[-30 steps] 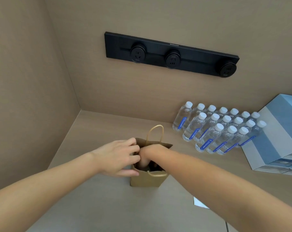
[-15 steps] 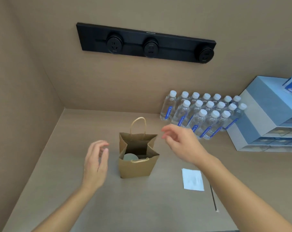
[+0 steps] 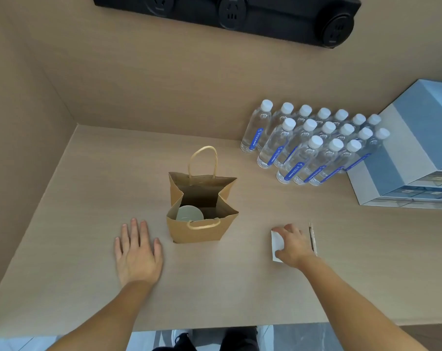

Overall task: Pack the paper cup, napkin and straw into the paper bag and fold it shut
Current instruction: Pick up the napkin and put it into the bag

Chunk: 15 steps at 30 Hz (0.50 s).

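Note:
A brown paper bag (image 3: 202,230) with twine handles stands open in the middle of the table. The paper cup (image 3: 189,213) sits inside it, its pale round rim showing at the bag's left side. My left hand (image 3: 136,252) lies flat on the table just left of the bag, fingers spread, holding nothing. My right hand (image 3: 293,243) rests on the white napkin (image 3: 276,245) to the right of the bag, fingers curled over it; most of the napkin is hidden. The wrapped straw (image 3: 313,238) lies on the table just right of that hand.
Several water bottles (image 3: 308,145) stand in rows at the back right. A blue and grey box (image 3: 407,158) stands beyond them at the right edge. A black socket strip (image 3: 230,11) is on the back wall. The table's front edge (image 3: 215,325) runs near my body.
Both hands left the bag's mouth and came down. The left settled flat on the table beside the bag; the right swung right and landed on the napkin. The cup stays in the bag.

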### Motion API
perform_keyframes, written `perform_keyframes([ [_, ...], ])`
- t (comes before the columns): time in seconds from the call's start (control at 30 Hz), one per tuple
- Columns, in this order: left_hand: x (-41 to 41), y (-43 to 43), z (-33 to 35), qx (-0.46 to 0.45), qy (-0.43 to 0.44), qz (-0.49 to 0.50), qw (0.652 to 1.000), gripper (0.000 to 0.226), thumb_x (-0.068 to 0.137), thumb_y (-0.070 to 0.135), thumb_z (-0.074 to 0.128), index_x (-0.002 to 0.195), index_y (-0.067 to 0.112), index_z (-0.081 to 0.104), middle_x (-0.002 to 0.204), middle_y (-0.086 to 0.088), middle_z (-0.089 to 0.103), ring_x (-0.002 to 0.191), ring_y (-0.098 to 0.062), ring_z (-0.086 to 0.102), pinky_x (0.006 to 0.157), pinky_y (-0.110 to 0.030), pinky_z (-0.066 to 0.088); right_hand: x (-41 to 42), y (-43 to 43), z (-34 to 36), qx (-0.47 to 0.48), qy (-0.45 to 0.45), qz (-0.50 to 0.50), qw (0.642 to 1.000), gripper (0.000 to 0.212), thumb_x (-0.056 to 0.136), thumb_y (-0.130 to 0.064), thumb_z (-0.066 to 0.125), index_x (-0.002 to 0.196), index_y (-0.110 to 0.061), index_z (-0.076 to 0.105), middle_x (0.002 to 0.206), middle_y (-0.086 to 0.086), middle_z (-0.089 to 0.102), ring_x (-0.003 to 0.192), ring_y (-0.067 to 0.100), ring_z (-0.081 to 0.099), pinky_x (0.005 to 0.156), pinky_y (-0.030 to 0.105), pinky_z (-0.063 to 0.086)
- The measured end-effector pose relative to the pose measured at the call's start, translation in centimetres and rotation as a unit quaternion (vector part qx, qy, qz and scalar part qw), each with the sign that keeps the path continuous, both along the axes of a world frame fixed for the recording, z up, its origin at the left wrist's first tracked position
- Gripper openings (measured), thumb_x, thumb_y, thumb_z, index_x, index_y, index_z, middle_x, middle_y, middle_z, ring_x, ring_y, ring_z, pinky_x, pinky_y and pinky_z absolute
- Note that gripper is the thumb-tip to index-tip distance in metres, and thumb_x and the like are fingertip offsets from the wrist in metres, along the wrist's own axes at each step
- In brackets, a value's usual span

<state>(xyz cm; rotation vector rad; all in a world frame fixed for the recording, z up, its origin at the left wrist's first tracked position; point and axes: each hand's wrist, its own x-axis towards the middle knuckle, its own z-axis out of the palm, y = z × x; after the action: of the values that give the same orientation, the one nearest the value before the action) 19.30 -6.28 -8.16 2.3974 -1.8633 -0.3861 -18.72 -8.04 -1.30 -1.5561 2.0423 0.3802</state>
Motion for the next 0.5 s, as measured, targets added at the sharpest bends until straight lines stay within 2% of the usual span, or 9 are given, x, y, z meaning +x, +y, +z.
perform_keyframes([
  [0.1,0.0,-0.1,-0.4,0.001,-0.004,0.003,1.0,0.068,0.095,0.048,0.021,0.153,0.012,0.03,0.163,-0.011,0.027,0.151,-0.031,0.018,0.121,-0.049,0.014,-0.9,-0.1,-0.7,-0.019,-0.028,-0.011,0.999,0.068,0.077,-0.003,0.059,0.138,-0.029,0.045,0.134,0.004,0.038,0.123,0.027,0.034,0.095,0.031,0.043],
  [0.2,0.0,-0.1,-0.6,-0.008,-0.005,0.005,1.0,0.068,0.094,0.048,0.023,0.152,0.013,0.032,0.163,-0.01,0.027,0.151,-0.031,0.017,0.12,-0.049,0.014,-1.2,-0.4,-0.9,-0.027,-0.014,-0.022,0.999,0.065,0.077,0.002,0.056,0.135,-0.024,0.044,0.128,0.004,0.049,0.12,0.028,0.039,0.095,0.03,0.038],
  [0.3,-0.1,-0.1,-0.5,-0.017,0.0,0.015,1.0,0.069,0.092,0.048,0.025,0.151,0.013,0.034,0.162,-0.01,0.028,0.151,-0.031,0.018,0.12,-0.049,0.014,-1.2,-0.8,-1.4,-0.017,0.015,-0.023,0.999,0.048,0.077,-0.002,0.053,0.119,-0.026,0.053,0.115,0.0,0.06,0.116,0.028,0.044,0.083,0.029,0.029],
  [0.37,-0.3,-0.1,-0.2,-0.021,0.006,0.019,1.0,0.069,0.091,0.047,0.027,0.149,0.012,0.036,0.162,-0.011,0.03,0.15,-0.032,0.019,0.12,-0.049,0.014,-1.1,-1.1,-1.4,-0.011,0.031,-0.014,0.999,0.035,0.081,-0.008,0.056,0.11,-0.026,0.061,0.116,0.002,0.057,0.116,0.028,0.043,0.083,0.028,0.027],
  [0.5,-0.3,-0.2,0.2,-0.017,0.011,0.024,1.0,0.069,0.09,0.046,0.029,0.149,0.012,0.036,0.162,-0.011,0.029,0.151,-0.032,0.018,0.12,-0.049,0.014,-0.6,-1.9,-0.5,-0.029,0.004,-0.015,0.999,0.016,0.082,-0.021,0.061,0.097,-0.021,0.067,0.112,0.004,0.052,0.111,0.029,0.044,0.091,0.031,0.036],
])
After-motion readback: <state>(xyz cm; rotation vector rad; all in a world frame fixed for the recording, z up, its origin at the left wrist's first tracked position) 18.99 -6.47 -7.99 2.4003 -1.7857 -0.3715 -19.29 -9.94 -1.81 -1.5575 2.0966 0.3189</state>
